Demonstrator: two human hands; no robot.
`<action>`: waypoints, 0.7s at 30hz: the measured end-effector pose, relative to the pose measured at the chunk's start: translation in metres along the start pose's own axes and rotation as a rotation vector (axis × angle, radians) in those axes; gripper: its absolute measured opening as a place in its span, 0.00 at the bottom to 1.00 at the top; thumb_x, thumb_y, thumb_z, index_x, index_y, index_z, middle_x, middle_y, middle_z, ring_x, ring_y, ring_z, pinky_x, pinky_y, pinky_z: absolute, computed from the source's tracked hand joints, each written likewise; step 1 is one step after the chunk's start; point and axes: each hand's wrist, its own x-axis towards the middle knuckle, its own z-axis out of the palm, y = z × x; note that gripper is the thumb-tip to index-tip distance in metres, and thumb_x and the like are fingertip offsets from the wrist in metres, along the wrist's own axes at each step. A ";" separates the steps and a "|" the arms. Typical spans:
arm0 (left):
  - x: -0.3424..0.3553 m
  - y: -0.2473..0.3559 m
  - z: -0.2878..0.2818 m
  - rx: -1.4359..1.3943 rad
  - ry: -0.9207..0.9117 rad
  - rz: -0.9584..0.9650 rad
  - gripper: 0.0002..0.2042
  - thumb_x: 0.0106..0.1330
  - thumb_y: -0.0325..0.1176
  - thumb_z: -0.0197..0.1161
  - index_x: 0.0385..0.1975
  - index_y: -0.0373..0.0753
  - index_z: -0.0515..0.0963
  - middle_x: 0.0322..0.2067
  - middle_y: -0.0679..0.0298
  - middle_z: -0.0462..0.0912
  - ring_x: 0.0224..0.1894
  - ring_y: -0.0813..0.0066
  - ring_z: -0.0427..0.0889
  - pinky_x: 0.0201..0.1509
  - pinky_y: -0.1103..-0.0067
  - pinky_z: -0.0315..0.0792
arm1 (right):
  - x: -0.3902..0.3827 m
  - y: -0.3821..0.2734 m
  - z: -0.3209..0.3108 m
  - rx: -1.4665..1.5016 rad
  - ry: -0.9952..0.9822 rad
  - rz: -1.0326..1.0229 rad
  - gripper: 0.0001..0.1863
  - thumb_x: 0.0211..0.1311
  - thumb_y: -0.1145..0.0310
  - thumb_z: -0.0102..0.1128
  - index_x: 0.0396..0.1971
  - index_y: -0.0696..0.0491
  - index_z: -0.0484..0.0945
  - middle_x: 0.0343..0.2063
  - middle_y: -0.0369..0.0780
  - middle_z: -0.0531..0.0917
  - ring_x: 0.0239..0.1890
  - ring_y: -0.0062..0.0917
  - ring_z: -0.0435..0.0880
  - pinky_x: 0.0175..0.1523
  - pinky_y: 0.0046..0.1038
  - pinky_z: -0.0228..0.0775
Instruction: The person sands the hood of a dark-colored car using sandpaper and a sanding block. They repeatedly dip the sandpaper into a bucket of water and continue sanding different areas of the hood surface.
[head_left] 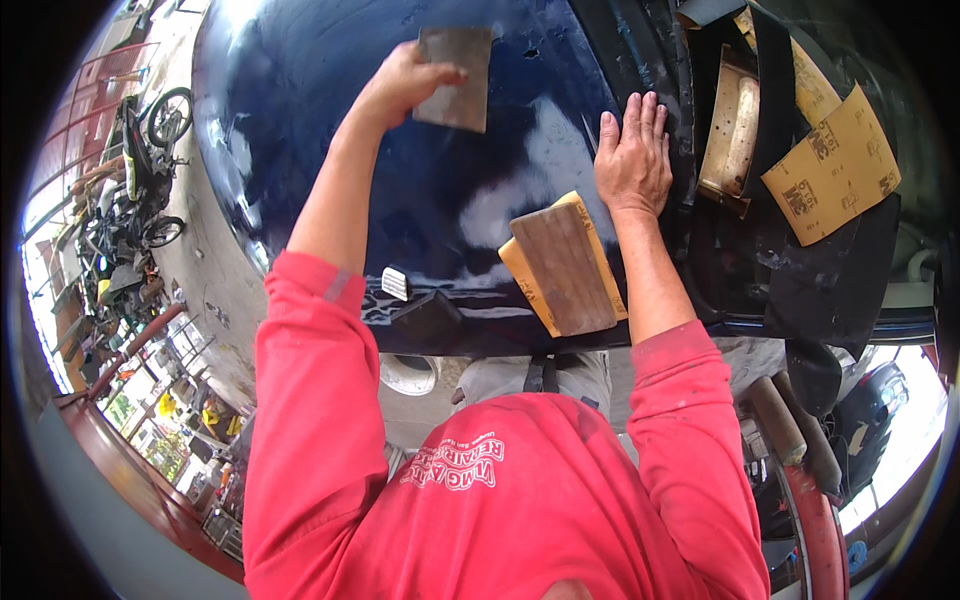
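A dark blue car panel (330, 200) with glossy and dull patches lies beneath my hands. At the upper middle, my left hand (405, 82) holds a flat grey-brown sanding sheet (458, 95) by its left side, with a finger stretched across its face. My right hand (635, 155) rests flat on the panel near its dark right-hand edge, fingers extended and holding nothing. Between my forearms, a worn brown rectangular block (567, 268) sits on yellow sandpaper (607, 255). A small white ridged piece (395, 284) and a dark flat piece (428, 318) are near my left forearm.
Right of the panel are printed yellow sandpaper sheets (835, 165), a rusty beige metal part (732, 125) and black sheeting (835, 275). A motorcycle (145, 165) stands at far left. Red metal posts (815, 530) and another dark car (870, 415) appear at lower right.
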 end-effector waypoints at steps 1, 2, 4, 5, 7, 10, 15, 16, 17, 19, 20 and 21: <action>-0.012 -0.009 -0.003 -0.012 -0.077 -0.019 0.20 0.65 0.33 0.76 0.54 0.31 0.85 0.42 0.60 0.91 0.42 0.73 0.89 0.45 0.71 0.83 | -0.001 0.000 0.000 0.002 -0.001 -0.001 0.37 0.85 0.43 0.37 0.79 0.56 0.65 0.81 0.49 0.62 0.84 0.44 0.57 0.84 0.46 0.51; -0.026 -0.018 -0.004 0.002 -0.087 -0.136 0.18 0.68 0.33 0.76 0.54 0.32 0.85 0.44 0.61 0.91 0.44 0.72 0.90 0.49 0.72 0.85 | -0.001 0.000 0.000 0.003 -0.002 -0.002 0.37 0.85 0.43 0.37 0.79 0.56 0.65 0.81 0.49 0.62 0.84 0.44 0.57 0.84 0.46 0.51; -0.052 -0.033 -0.001 -0.368 -0.034 -0.095 0.22 0.66 0.36 0.79 0.55 0.31 0.85 0.45 0.58 0.91 0.44 0.70 0.90 0.49 0.70 0.85 | -0.002 0.000 0.000 0.014 0.000 0.002 0.37 0.85 0.44 0.37 0.79 0.56 0.65 0.81 0.49 0.62 0.84 0.44 0.57 0.84 0.46 0.51; -0.063 -0.040 0.003 -0.531 0.065 -0.128 0.22 0.65 0.33 0.79 0.56 0.33 0.83 0.48 0.58 0.90 0.47 0.66 0.91 0.53 0.66 0.87 | -0.002 0.000 0.000 0.015 0.003 0.001 0.37 0.85 0.44 0.38 0.79 0.56 0.65 0.81 0.49 0.62 0.84 0.44 0.57 0.84 0.46 0.51; -0.080 -0.048 0.012 -0.779 0.149 -0.110 0.22 0.65 0.32 0.79 0.57 0.33 0.82 0.48 0.58 0.90 0.48 0.65 0.91 0.53 0.64 0.87 | -0.002 0.001 0.000 0.016 0.023 -0.019 0.37 0.85 0.44 0.39 0.79 0.56 0.65 0.81 0.50 0.63 0.83 0.44 0.58 0.84 0.45 0.52; -0.086 -0.049 0.027 -0.852 0.315 -0.239 0.22 0.63 0.29 0.79 0.56 0.34 0.81 0.47 0.58 0.89 0.48 0.64 0.91 0.54 0.63 0.87 | 0.000 0.000 -0.001 -0.001 0.017 -0.026 0.37 0.85 0.45 0.40 0.78 0.57 0.66 0.80 0.50 0.63 0.83 0.45 0.59 0.83 0.45 0.53; -0.053 -0.024 0.034 -0.154 0.393 -0.089 0.30 0.58 0.35 0.80 0.61 0.33 0.81 0.53 0.51 0.89 0.55 0.58 0.89 0.58 0.65 0.83 | 0.000 -0.001 -0.004 -0.029 -0.028 -0.021 0.37 0.85 0.45 0.39 0.79 0.58 0.64 0.81 0.50 0.61 0.83 0.45 0.58 0.83 0.45 0.54; -0.045 -0.016 0.031 0.010 0.414 -0.036 0.31 0.58 0.36 0.80 0.62 0.33 0.81 0.53 0.49 0.89 0.56 0.57 0.89 0.59 0.65 0.82 | 0.000 -0.001 -0.005 -0.036 -0.040 -0.027 0.37 0.85 0.45 0.39 0.79 0.58 0.64 0.81 0.50 0.61 0.83 0.45 0.58 0.83 0.45 0.53; -0.037 -0.008 0.028 0.049 0.356 -0.033 0.32 0.58 0.36 0.80 0.63 0.35 0.81 0.54 0.49 0.89 0.58 0.55 0.88 0.60 0.65 0.82 | 0.000 -0.002 -0.005 -0.039 -0.043 -0.027 0.37 0.85 0.45 0.38 0.79 0.57 0.64 0.81 0.50 0.61 0.83 0.45 0.57 0.84 0.45 0.53; -0.023 0.006 0.022 0.121 0.205 0.033 0.32 0.57 0.36 0.78 0.65 0.39 0.80 0.55 0.47 0.88 0.60 0.52 0.86 0.62 0.64 0.81 | -0.001 -0.002 -0.006 -0.044 -0.059 -0.012 0.37 0.86 0.45 0.37 0.79 0.57 0.63 0.81 0.50 0.61 0.84 0.45 0.56 0.84 0.45 0.52; -0.017 0.013 0.020 0.139 0.208 0.064 0.32 0.57 0.35 0.77 0.65 0.41 0.81 0.56 0.48 0.88 0.60 0.51 0.86 0.62 0.63 0.81 | 0.000 -0.003 -0.006 -0.041 -0.048 -0.022 0.36 0.86 0.46 0.37 0.79 0.58 0.63 0.81 0.50 0.61 0.83 0.46 0.57 0.84 0.45 0.53; -0.012 0.020 0.019 0.162 0.217 0.084 0.32 0.57 0.34 0.77 0.66 0.43 0.81 0.56 0.48 0.88 0.60 0.50 0.86 0.62 0.63 0.81 | -0.001 -0.003 -0.006 -0.041 -0.039 -0.025 0.36 0.86 0.46 0.38 0.78 0.58 0.64 0.81 0.51 0.61 0.83 0.47 0.58 0.83 0.45 0.53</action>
